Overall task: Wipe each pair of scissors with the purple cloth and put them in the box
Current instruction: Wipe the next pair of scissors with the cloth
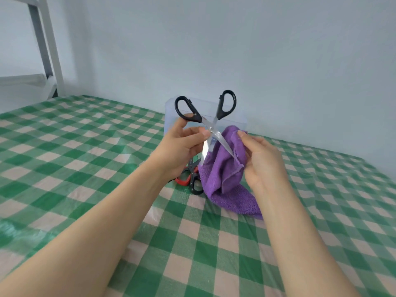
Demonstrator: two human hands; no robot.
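a pale blue wall rises behind a wide surface covered in green and cream checks, with a white and grey metal frame at far left. a translucent box stands at the back of the surface, near the wall. in front of it the right grip clutches a purple cloth, whose lower end trails onto the surface. the left grip pinches black-handled scissors near the pivot, handles up and spread, blades pointing down, one blade lying against the cloth. below the left grip more scissors, with red and black handles, lie on the surface, partly hidden.
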